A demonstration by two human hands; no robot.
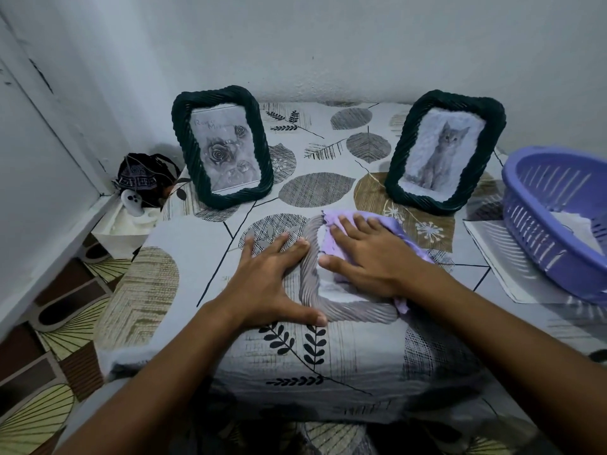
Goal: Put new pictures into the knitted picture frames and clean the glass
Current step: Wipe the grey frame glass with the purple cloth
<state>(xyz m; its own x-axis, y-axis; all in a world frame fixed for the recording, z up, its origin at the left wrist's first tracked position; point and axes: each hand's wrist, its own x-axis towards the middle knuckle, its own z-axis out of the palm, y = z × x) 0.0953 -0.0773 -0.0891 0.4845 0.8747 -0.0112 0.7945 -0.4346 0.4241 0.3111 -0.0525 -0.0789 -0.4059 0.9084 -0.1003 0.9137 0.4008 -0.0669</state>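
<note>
Grey frame: one pale grey knitted picture frame [310, 277] lies flat on the patterned cloth, near the front edge of the table, between the two hands; only its left side and near side show.
Cleaning cloth: one lilac cloth [384, 221] spread over the frame's glass and right part, touching it; a corner pokes out near the right wrist.
Right hand: the right hand [364, 254] lies flat on the lilac cloth, fingers straight and spread, pressing down rather than gripping.
Left hand: the left hand [272, 274] rests flat on the tablecloth at the frame's left side, fingers straight, fingertips and thumb touching the frame's edge; it clasps nothing.
Glass and picture: almost all hidden under cloth and hand; what picture sits in the grey frame I cannot tell.
Dark frames: two dark green knitted frames stand tilted back toward the far wall, well apart. The far left one [223, 146] holds a grey rose picture with faint writing too blurred to read; the far right one [445, 152] holds a cat picture.
Frame count: three in all, one lying, two standing.
Tablecloth: one leaf-printed cloth [322, 188] covers the table and hangs over the near edge.
Basket: one lilac plastic basket [538, 224] at the right, cut off by the picture's edge, with something white inside that is hard to make out; it sits on a pale sheet.
Far left corner: a dark bag [144, 178] and a small white figure [132, 200] on a white stand beside the table, details unclear.
</note>
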